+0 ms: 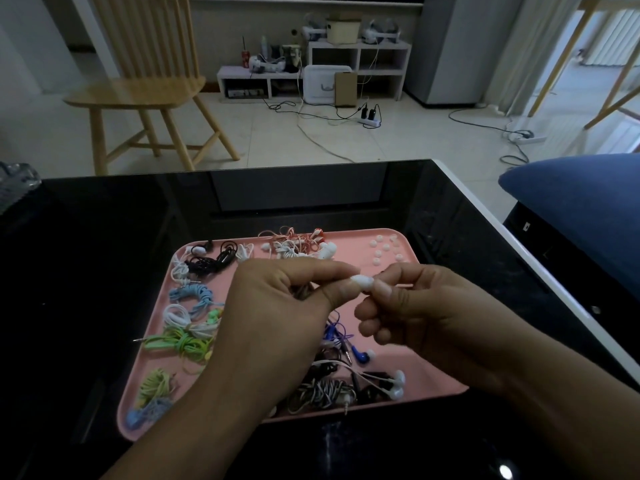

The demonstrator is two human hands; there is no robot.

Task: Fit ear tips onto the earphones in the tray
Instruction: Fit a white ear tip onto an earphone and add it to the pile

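A pink tray (429, 372) lies on the black table and holds several coiled earphones in white, black, blue, green, yellow, purple and red-white. Loose white ear tips (382, 251) sit in its far right corner. Above the tray's middle my left hand (277, 303) pinches a white earbud (362, 283) between thumb and forefinger. My right hand (412, 306) pinches the same white piece from the right, fingertips meeting the left hand's. Whether the ear tip sits on the earbud is hidden by my fingers.
The black glossy table (104, 254) has a white edge on the right. A wooden chair (145, 88) stands beyond it on the tiled floor, with cables and low shelves behind. A blue cushion (581, 202) lies to the right.
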